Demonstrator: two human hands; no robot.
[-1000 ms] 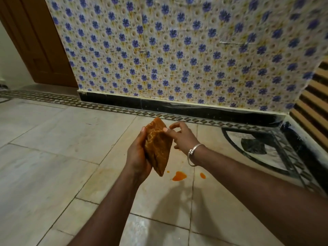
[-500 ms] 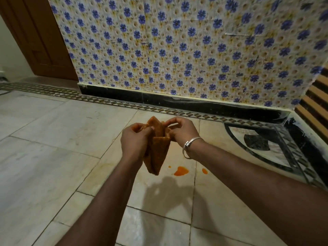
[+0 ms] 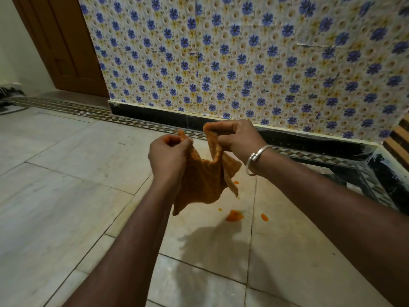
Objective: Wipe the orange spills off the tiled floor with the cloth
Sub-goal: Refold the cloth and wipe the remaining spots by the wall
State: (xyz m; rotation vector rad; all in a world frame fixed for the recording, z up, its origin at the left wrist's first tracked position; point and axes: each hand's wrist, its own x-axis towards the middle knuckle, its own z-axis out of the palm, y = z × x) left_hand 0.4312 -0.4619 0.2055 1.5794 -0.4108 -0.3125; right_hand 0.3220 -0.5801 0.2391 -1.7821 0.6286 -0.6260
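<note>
An orange-brown cloth hangs in the air between my two hands, partly unfolded and sagging in the middle. My left hand pinches its left top corner. My right hand, with a silver bangle on the wrist, pinches the right top corner. Below the cloth, on the pale tiled floor, lies an orange spill, with a smaller orange drop to its right across the grout line and a tiny speck farther up beside the cloth's edge.
A wall with blue-flower paper and a black skirting stands just behind the spills. A brown wooden door is at the far left. A patterned floor border runs along the wall. Wooden slats show at the right edge.
The cloth was folded and held mostly by my left hand; now both hands have pulled its top corners apart and it hangs open. The hands rose slightly.
</note>
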